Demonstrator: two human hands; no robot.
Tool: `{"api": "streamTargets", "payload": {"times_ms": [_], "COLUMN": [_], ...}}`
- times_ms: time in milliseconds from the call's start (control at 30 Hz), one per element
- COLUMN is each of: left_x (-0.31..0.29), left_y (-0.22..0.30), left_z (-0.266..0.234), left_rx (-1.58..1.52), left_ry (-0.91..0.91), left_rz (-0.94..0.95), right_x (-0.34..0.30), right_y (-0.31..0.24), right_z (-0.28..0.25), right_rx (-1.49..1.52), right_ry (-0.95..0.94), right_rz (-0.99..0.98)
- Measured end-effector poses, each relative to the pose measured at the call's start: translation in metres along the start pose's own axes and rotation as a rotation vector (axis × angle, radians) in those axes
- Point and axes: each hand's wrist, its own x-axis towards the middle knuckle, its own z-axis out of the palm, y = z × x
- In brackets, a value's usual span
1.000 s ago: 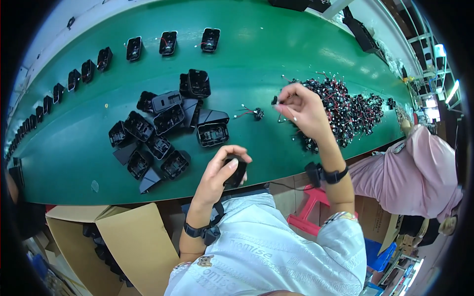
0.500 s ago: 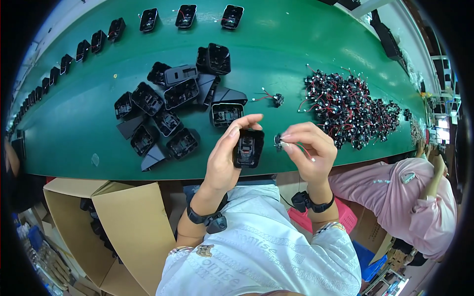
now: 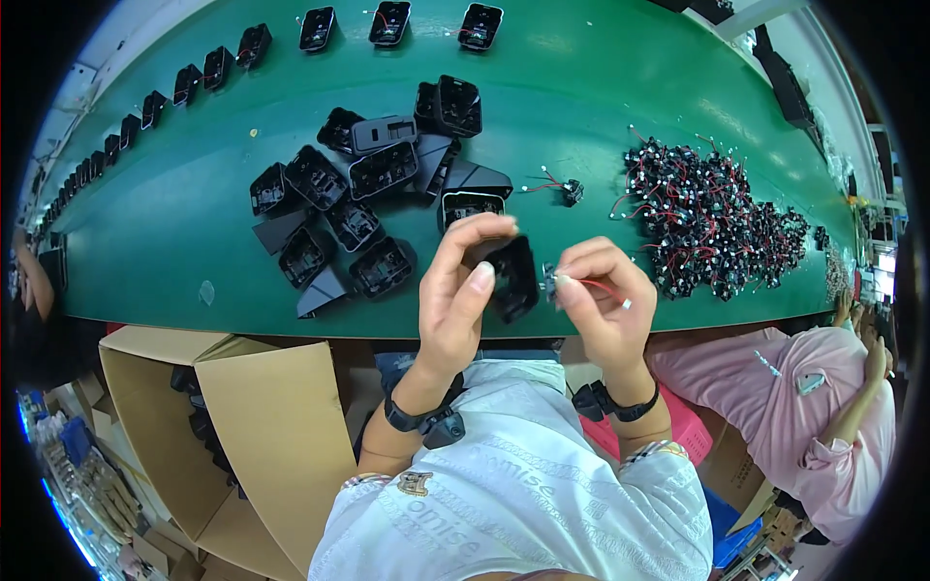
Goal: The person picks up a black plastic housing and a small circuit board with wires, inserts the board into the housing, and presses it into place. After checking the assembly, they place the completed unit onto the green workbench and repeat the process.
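My left hand (image 3: 459,300) grips a black plastic housing (image 3: 515,281) at its left side, thumb toward its rim. The housing is tilted and slightly blurred, its inside mostly dark. Just right of it, my right hand (image 3: 610,295) pinches a small black part with red wires (image 3: 550,282) between thumb and fingertips. The wires trail to the right across the fingers and end in a white connector. A small gap separates part and housing. Beyond my hands, a similar wired part (image 3: 573,192) lies alone on the green table (image 3: 562,107).
Several black housings (image 3: 383,170) are heaped left of centre. A large pile of wired parts (image 3: 707,218) lies to the right. More housings (image 3: 390,23) form a row along the far and left side. An open cardboard box (image 3: 271,426) stands below the table edge. A person in pink (image 3: 775,407) sits at right.
My left hand has turned the housing, so its open face now points away from view. My right hand keeps its pinch on the wired part. The whole view has shifted slightly.
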Motion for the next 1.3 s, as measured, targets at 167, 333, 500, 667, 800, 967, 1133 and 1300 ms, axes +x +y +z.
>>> {"api": "streamTargets", "payload": {"times_ms": [167,333,500,667,800,967,1133,1300], "left_x": [0.0,0.004,0.003,0.005,0.007,0.005,0.006,0.007], "left_y": [0.005,0.017,0.022,0.024,0.029,0.03,0.031,0.033], "left_z": [0.005,0.011,0.01,0.009,0.005,0.009,0.01,0.01], "left_rx": [0.359,0.597,0.558,0.447,0.326,0.47,0.479,0.753], "left_ry": [-0.062,-0.08,-0.064,-0.034,-0.093,-0.038,-0.061,-0.648], "left_rz": [0.166,0.306,0.275,0.108,0.006,0.081,0.06,-0.171], "right_x": [-0.002,-0.007,-0.007,-0.005,-0.005,-0.004,-0.001,-0.004], "right_y": [0.007,0.017,0.013,0.015,0.017,0.02,0.036,0.04], "right_z": [0.008,0.006,0.008,0.003,0.001,0.003,-0.005,-0.036], "right_rx": [1.424,1.436,1.343,0.896,0.874,0.834,0.908,0.814], "right_ry": [-0.072,-0.144,-0.109,-0.104,-0.147,-0.085,0.13,0.161], "right_rz": [0.687,0.674,0.65,0.462,0.396,0.34,0.406,0.375]}}
